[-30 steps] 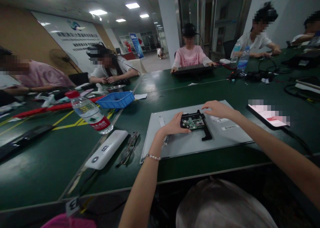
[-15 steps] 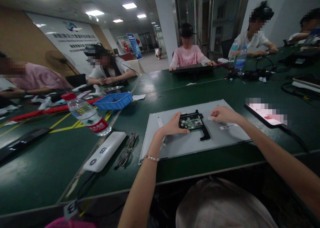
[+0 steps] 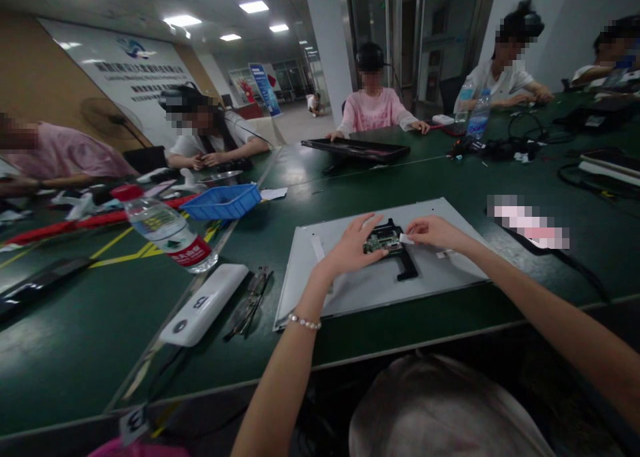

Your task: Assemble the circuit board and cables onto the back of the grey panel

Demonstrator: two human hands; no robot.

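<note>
A grey flat panel (image 3: 440,277) lies face down on the green table in front of me. On its middle sits a green circuit board (image 3: 384,241) in a black bracket (image 3: 406,266). My left hand (image 3: 353,247) rests on the board's left edge, fingers spread and pressing down. My right hand (image 3: 434,232) is at the board's right edge, thumb and fingers pinched on a small white strip (image 3: 406,238). A white label (image 3: 444,253) lies on the panel just under my right wrist.
To the left are a water bottle (image 3: 165,233), a white bar-shaped device (image 3: 205,305), folded glasses (image 3: 249,306) and a blue tray (image 3: 223,202). A phone (image 3: 530,225) lies to the right. Other people work across the table, one with a dark panel (image 3: 356,149).
My right hand moved from the bracket's far edge to the white label area, then came to the board's right edge pinching a white strip. My left fingers spread over the board. The far person's panel turned.
</note>
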